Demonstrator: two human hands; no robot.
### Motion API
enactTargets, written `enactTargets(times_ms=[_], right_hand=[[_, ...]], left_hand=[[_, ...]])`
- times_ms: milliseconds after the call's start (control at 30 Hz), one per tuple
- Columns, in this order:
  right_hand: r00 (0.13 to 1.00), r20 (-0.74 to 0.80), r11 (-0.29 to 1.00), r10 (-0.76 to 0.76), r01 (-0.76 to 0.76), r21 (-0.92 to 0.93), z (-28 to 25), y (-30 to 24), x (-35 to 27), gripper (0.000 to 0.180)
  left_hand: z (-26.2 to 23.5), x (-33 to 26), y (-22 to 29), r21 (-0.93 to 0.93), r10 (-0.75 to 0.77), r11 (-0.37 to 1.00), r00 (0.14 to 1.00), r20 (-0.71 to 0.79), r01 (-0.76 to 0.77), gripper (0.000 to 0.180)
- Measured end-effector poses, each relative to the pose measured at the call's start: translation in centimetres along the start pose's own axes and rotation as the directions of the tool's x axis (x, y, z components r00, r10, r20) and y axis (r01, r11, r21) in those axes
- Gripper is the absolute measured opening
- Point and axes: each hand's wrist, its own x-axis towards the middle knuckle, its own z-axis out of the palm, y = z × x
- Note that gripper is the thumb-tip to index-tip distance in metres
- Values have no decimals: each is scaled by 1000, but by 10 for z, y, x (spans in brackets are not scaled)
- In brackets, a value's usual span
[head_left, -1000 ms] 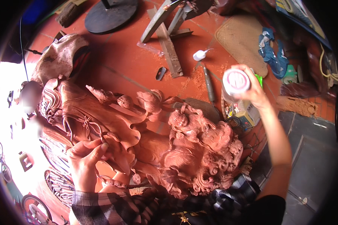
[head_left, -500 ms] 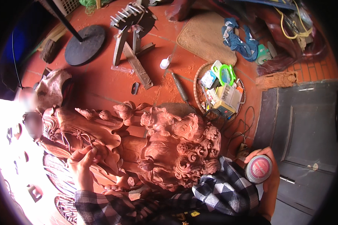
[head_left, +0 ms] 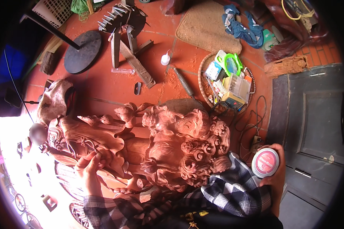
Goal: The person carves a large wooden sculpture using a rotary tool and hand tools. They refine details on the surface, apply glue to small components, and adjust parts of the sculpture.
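Observation:
A reddish-brown carved wooden statue (head_left: pixel 132 149) lies on its side across the middle, with robe folds at the left and dense curls at the right. My left hand (head_left: pixel 88 168) is over the robe part, thumb and fingertips pinched together. Whatever is between those fingertips, if anything, is too small to make out. To the right of the statue, my right hand (head_left: pixel 278 173) is wrapped around a round tin (head_left: pixel 265 163). The tin's pink-labelled, silver-rimmed end faces up. Both my forearms are in black-and-white checked sleeves.
Behind the statue, a round basket (head_left: pixel 201 78) holds a yellowish power box and a green-rimmed magnifier. A rotary handpiece (head_left: pixel 184 82) and a white bottle (head_left: pixel 165 59) are on the red tiles. A wooden tool stand (head_left: pixel 132 63) is farther back. A dark door panel (head_left: pixel 313 126) flanks the right.
The tin in my right hand has shifted slightly up and right, and its labelled end now faces me more squarely. My left hand stays pinched over the robe. The whole view has shifted a little.

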Motion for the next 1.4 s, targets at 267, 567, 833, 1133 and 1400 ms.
enactTargets(times_ms=[267,567,833,1133,1400], right_hand=[[993,-40,988,-113,116,100,9,14,5,91],[998,-33,961,57,-46,273,4,24,10,75],[986,-12,933,-168,163,321,0,47,10,114],[975,25,929,-222,204,309,4,45,16,112],[979,38,937,-198,178,301,24,46,35,114]], left_hand=[[3,-1,5,23,1,1000,1000,-7,0,7],[-3,0,1,20,15,1000,1000,-17,-15,7],[0,-2,6,15,2,1000,1000,6,-2,6],[1,-2,4,26,10,1000,1000,13,-10,7],[-3,-7,7,12,-11,1000,994,105,9,12]])
